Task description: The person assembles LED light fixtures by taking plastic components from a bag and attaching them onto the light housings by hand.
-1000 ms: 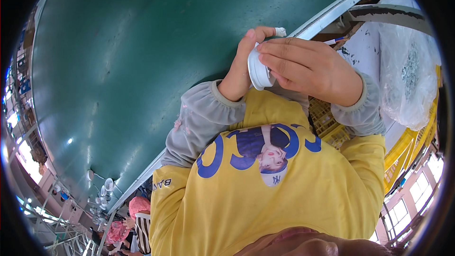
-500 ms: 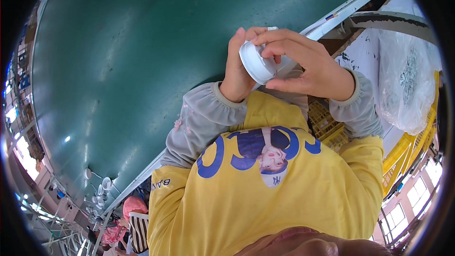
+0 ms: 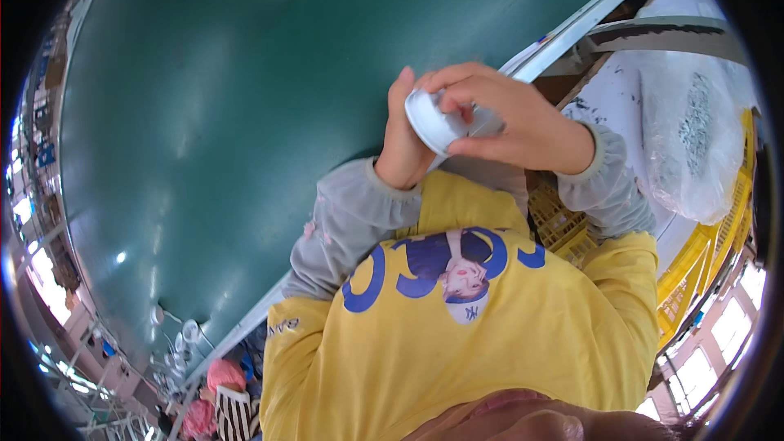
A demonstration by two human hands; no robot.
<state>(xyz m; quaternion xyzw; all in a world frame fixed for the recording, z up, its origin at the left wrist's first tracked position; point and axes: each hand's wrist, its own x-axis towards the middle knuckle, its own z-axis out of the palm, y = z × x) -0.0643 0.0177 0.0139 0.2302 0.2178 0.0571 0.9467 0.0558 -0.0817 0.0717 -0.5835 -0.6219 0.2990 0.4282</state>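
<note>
A round white plastic housing [image 3: 431, 121] is held in front of my chest, at the near edge of the green bench. My left hand [image 3: 402, 135] cups it from the left, the thumb up along its rim; the other left fingers are mostly hidden behind it. From the right my right hand [image 3: 514, 118] grips the housing, its fingers bent over the top and the thumb low against the rim. The part between my right fingers is blurred, so I cannot make out its detail.
The green bench [image 3: 245, 98] stretches away to the left and far side. On the right a clear plastic bag [image 3: 694, 139] of small metal parts lies on a white surface, beside yellow crates [image 3: 563, 216]. White fittings [image 3: 189, 331] with wires lie at the bench's lower left, near other people [image 3: 229, 392].
Both hands and the white housing have shifted slightly left and down in the picture. My right fingers have moved a little over the housing, and the whole view has tilted slightly.
</note>
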